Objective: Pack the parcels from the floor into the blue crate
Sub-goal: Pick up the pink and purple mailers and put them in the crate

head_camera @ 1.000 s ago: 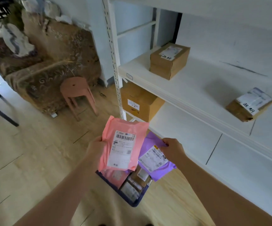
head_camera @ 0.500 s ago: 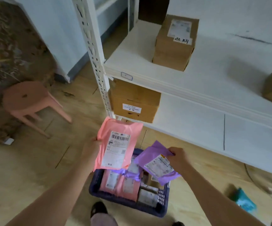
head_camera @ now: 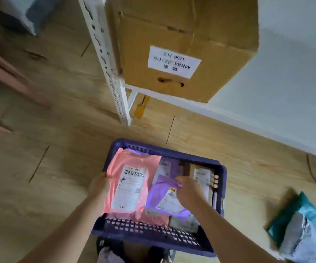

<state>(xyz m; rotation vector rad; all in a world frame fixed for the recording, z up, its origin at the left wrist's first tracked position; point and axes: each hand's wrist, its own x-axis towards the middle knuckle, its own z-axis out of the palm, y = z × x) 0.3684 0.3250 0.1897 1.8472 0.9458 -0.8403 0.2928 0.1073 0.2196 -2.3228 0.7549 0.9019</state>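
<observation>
The blue crate [head_camera: 153, 234] stands on the wooden floor right in front of my feet, holding several pink, purple and brown parcels. My left hand [head_camera: 100, 185] grips the left edge of a pink mailer [head_camera: 132, 183] with a white barcode label, held over the crate's left half. My right hand [head_camera: 188, 190] pinches the top of a purple mailer [head_camera: 161, 194] over the crate's middle. On the floor at the lower right lie a teal parcel [head_camera: 293, 211] and a grey-white parcel [head_camera: 305, 242].
A white metal shelf post [head_camera: 111, 73] rises just beyond the crate, with a large labelled cardboard box [head_camera: 181, 44] on the low shelf. Pink stool legs [head_camera: 5, 76] show at the left edge. My shoes [head_camera: 106, 247] touch the crate's near wall.
My head has tilted down and closer. Both hands have lowered the pink and purple mailers toward the crate's inside.
</observation>
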